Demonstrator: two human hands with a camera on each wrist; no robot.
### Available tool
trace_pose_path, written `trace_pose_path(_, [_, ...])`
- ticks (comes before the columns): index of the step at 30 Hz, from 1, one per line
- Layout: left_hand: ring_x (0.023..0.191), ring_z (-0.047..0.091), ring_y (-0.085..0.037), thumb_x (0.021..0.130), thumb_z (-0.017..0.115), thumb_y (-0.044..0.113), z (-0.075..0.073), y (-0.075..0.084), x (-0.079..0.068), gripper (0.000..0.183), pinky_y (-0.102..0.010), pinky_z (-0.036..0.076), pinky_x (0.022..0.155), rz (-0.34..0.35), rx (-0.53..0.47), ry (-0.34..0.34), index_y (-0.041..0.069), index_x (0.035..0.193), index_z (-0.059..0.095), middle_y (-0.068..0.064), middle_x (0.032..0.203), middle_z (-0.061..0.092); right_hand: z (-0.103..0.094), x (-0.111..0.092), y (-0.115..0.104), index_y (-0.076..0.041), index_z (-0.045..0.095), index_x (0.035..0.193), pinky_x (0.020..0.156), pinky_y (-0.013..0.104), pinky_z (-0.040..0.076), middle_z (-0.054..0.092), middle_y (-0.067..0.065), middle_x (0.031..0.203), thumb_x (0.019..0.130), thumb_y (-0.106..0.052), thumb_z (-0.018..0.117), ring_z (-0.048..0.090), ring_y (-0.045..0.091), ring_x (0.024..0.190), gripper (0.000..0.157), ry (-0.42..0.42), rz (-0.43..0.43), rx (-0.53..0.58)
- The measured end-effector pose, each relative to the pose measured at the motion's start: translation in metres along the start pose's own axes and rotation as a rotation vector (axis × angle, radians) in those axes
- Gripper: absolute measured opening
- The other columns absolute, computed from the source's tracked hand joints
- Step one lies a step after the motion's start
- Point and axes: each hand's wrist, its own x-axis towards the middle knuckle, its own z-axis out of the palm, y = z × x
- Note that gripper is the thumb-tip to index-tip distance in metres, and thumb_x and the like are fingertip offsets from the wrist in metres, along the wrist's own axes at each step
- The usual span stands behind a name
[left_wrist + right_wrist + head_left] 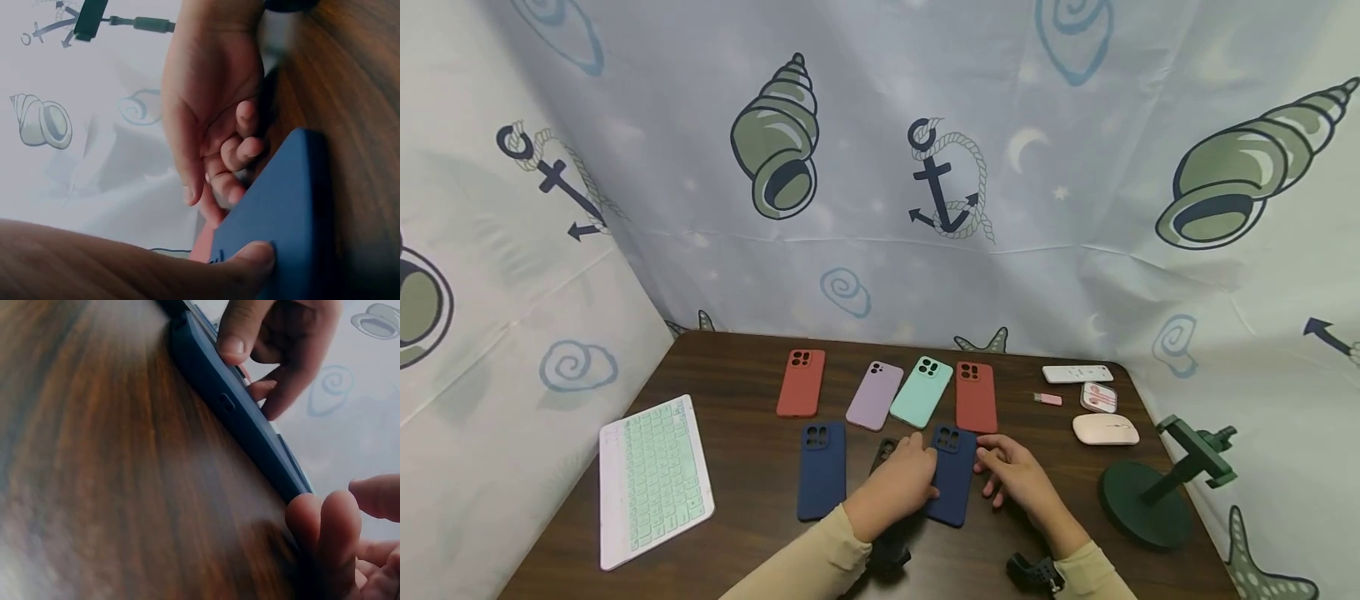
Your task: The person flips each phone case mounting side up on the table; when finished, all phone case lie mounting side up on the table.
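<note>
A dark blue phone case (953, 492) lies before me on the brown table, camera cutouts at its far end. My left hand (898, 483) reaches over its left side, the thumb resting on its face; the other fingers bend and are partly hidden. Beneath that hand a black phone case (883, 452) shows only its top. At the blue case's far right corner is my right hand (1018, 477), fingers loosely bent and fingertips (306, 519) at the edge. A second dark blue phone case (822, 473) lies to the left.
Behind are a red case (801, 383), a lilac case (874, 397), a mint case (921, 393) and another red case (976, 398). A keyboard (655, 479) lies left. On the right are a mouse (1105, 430), white remote (1077, 374), pink USB stick (1048, 399), small box (1098, 397) and green stand (1146, 506).
</note>
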Motion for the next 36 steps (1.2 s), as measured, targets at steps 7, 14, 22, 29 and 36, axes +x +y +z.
trace_pose_path(7, [0.097,0.057,-0.022,0.087,0.079,0.043,0.0,-0.001,-0.005,0.051,-0.031,0.052,0.085,0.013,-0.044,0.024,0.009,0.124,0.068,-0.01,0.107,0.058,-0.004,0.002,0.003,-0.019,0.044,0.148,0.05,0.045,0.056,0.064,0.023,0.11,0.103,-0.025,0.061,0.069,0.029,0.067,0.048,-0.072,-0.07,-0.006])
trace_pose_path(14, [0.104,0.056,-0.021,0.089,0.077,0.042,-0.005,-0.001,-0.007,0.057,-0.032,0.052,0.09,0.079,-0.102,0.018,0.008,0.132,0.064,-0.01,0.114,0.057,-0.007,0.004,0.006,-0.027,0.034,0.153,0.048,0.048,0.054,0.063,0.023,0.107,0.102,-0.021,0.062,0.069,0.032,0.073,0.059,-0.174,-0.137,0.009])
trace_pose_path(22, [0.107,0.051,-0.013,0.094,0.069,0.049,-0.003,0.002,-0.006,0.071,-0.028,0.05,0.089,0.162,-0.286,0.01,0.025,0.155,0.042,-0.005,0.123,0.05,-0.006,0.003,0.008,-0.023,0.041,0.15,0.038,0.041,0.047,0.064,0.023,0.1,0.102,-0.023,0.063,0.064,0.028,0.067,0.053,-0.155,-0.203,-0.003])
trace_pose_path(29, [0.089,0.046,-0.009,0.096,0.06,0.059,-0.003,0.006,-0.009,0.075,-0.025,0.043,0.072,0.222,-0.543,-0.018,0.041,0.159,0.025,0.001,0.116,0.045,0.0,0.003,0.008,-0.023,0.04,0.15,0.048,0.03,0.049,0.061,0.012,0.097,0.096,-0.031,0.07,0.053,0.01,0.058,0.062,-0.109,-0.228,-0.101])
trace_pose_path(36, [0.088,0.043,-0.009,0.095,0.062,0.058,-0.003,0.01,-0.011,0.076,-0.023,0.042,0.071,0.217,-0.569,-0.028,0.039,0.159,0.026,0.003,0.116,0.042,-0.007,0.002,0.007,-0.013,0.033,0.156,0.041,0.035,0.043,0.062,0.009,0.098,0.109,-0.021,0.048,0.042,0.019,0.045,0.051,-0.259,-0.29,0.008])
